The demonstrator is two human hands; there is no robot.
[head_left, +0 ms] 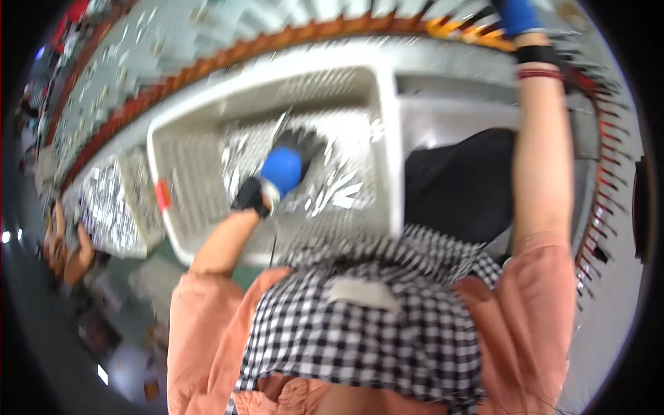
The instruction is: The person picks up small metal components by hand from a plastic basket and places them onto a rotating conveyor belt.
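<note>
My left hand [290, 162], in a blue and black glove with a black wristband, is down inside a large white plastic crate [389, 138]. Beneath and around it lie loose thin silvery pieces [342, 190], shiny and blurred. Motion smears the fingers, so their grip does not show. Far out at the upper right, my right hand [520, 17] wears a blue glove and reaches to the orange-brown slatted track [346, 28]. Its fingers run out past the top edge, hiding whatever they may touch.
The track curves around the crate's far side and down the right. Left of the crate stands another pale crate [135, 200] with shiny pieces, near another person's arms [79, 252]. A grey metal surface [449, 117] adjoins the crate's right; my black-clad leg [460, 183] is beside it.
</note>
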